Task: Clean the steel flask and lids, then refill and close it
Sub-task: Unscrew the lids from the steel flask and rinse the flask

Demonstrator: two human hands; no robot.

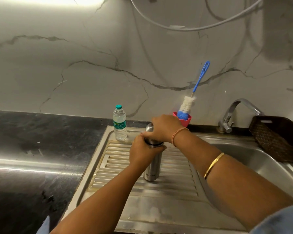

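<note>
A steel flask point(152, 168) stands upright on the ribbed steel drainboard point(176, 184). My left hand point(141, 153) grips the flask's upper body just under the black seam. My right hand point(164, 128) curls over the steel lid point(149, 128) on top of the flask and hides most of it. A blue-handled bottle brush point(191, 100) stands head-down in a small red holder point(184, 121) against the wall behind the flask.
A small plastic water bottle point(119, 123) with a green cap stands at the drainboard's far left corner. The sink basin point(254, 164) and its tap point(233, 114) lie to the right, a dark woven basket point(277, 137) beyond them. Black countertop point(32, 149) spreads to the left.
</note>
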